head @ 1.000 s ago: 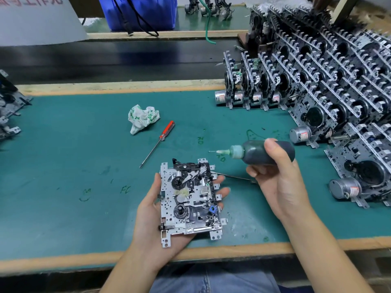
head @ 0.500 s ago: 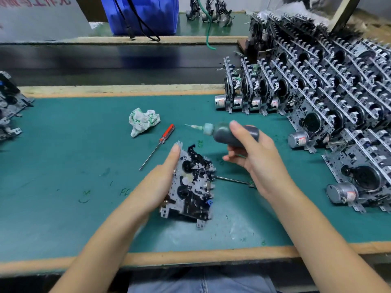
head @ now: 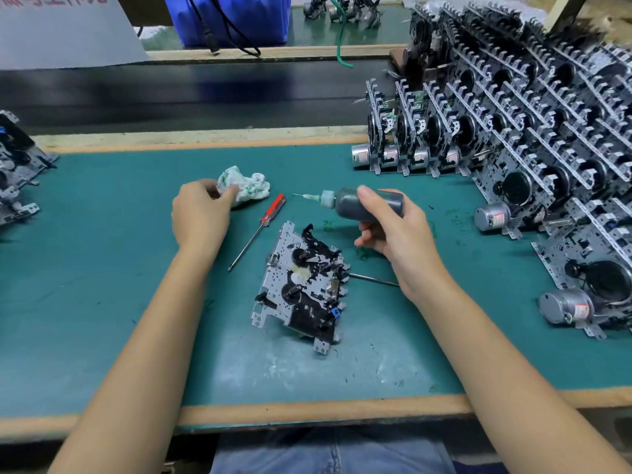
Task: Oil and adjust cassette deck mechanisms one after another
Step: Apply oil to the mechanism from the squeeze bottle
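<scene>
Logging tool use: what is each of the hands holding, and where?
Right hand grips the oil bottle around its dark body. Left hand touches the crumpled rag; a grip cannot be told.

Cassette deck mech [head: 301,282] lies mid desk, tilted, silver plate w/ black parts, blue clip near-right. Dark oil bottle [head: 367,203] w/ needle tip pointing left, held just far-right of it.

A: Loose items on the bench [head: 102,302]?
B: One cassette mechanism [head: 301,282], one oil bottle [head: 367,203], one red-handled screwdriver [head: 260,227], one crumpled rag [head: 248,186], one thin metal rod [head: 372,279].
A: Stacked mechanisms [head: 513,131], right edge?
B: Dozens; too overlapped to count.
</scene>
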The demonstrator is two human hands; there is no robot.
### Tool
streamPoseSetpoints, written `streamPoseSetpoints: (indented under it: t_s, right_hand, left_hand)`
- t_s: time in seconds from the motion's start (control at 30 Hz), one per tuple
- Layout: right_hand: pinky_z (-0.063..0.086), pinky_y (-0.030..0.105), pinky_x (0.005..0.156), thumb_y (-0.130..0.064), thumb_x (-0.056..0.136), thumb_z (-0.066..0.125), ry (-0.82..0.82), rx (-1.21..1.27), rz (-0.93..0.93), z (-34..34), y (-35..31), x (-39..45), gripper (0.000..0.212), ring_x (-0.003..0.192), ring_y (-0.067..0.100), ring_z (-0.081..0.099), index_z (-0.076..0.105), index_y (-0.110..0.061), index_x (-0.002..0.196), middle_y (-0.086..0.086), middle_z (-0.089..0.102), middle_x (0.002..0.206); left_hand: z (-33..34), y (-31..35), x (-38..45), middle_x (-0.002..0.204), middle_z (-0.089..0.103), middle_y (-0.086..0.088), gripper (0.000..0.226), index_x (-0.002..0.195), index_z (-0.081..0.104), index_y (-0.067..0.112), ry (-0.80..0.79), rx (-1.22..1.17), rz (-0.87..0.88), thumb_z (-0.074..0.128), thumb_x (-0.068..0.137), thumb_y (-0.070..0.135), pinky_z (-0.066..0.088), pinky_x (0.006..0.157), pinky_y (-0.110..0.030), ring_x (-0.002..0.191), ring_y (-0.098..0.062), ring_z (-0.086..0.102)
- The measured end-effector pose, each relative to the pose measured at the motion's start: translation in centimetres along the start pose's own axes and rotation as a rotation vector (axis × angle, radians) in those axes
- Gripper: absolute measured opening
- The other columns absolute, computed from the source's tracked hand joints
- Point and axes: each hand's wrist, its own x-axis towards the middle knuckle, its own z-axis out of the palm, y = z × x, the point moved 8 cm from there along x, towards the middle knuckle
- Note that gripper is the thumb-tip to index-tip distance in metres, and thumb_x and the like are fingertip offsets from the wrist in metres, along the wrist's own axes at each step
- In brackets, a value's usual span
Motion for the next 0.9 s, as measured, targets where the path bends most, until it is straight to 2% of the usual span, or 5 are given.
streamPoseSetpoints:
  t_s: [0.1,0.2,0.47,0.63,0.9]
  right_hand:
    - [0.052,0.025,0.062,-0.032,0.087,0.064,-0.030,0.069,-0.008,0.1,-0.2,0.0,0.021,0.050,0.009,0.052,0.060,-0.014,0.097,-0.006,0.057,0.062]
    - [0.053,0.026,0.063,-0.029,0.088,0.064,-0.068,0.073,-0.048,0.5,-0.6,-0.1,0.019,0.053,0.009,0.053,0.059,-0.014,0.098,-0.006,0.058,0.064]
    - [0.045,0.017,0.052,-0.021,0.087,0.066,0.026,-0.116,-0.229,0.1,-1.8,-0.8,0.017,0.050,0.006,0.051,0.050,-0.015,0.086,-0.005,0.056,0.068]
    - [0.049,0.029,0.059,-0.024,0.083,0.071,0.033,-0.216,-0.355,0.7,-2.3,-1.9,0.024,0.062,0.012,0.058,0.047,-0.024,0.084,-0.003,0.063,0.080]
    - [0.043,0.018,0.051,-0.020,0.087,0.067,0.018,-0.111,-0.250,0.4,-2.1,-1.6,0.021,0.047,0.006,0.050,0.048,-0.017,0.080,-0.008,0.060,0.068]
  left_hand:
    - [0.6,1.6,-1.0,0.069,0.059,-0.004,0.021,0.074,0.069,0.015,-0.082,-0.343,0.119,0.062,0.089,0.027,0.046,0.056,-0.025,0.057,-0.018,0.056]
    - [1.9,3.1,-3.0,0.071,0.069,0.002,0.023,0.072,0.072,0.024,-0.282,-0.655,0.150,0.060,0.092,0.023,0.050,0.053,-0.018,0.061,-0.008,0.063]
    - [3.3,4.4,-5.1,0.076,0.074,0.000,0.020,0.071,0.079,0.020,-0.598,-0.878,0.124,0.063,0.075,0.007,0.052,0.067,-0.012,0.073,-0.008,0.069]
    - [3.0,3.9,-5.0,0.078,0.075,0.001,0.011,0.076,0.078,0.023,-0.514,-0.804,0.104,0.072,0.067,0.020,0.052,0.070,-0.016,0.073,-0.008,0.067]
    - [1.2,3.7,-4.3,0.062,0.071,0.009,0.016,0.067,0.077,0.028,-0.324,-0.691,0.174,0.076,0.073,0.013,0.049,0.060,-0.014,0.054,-0.002,0.060]
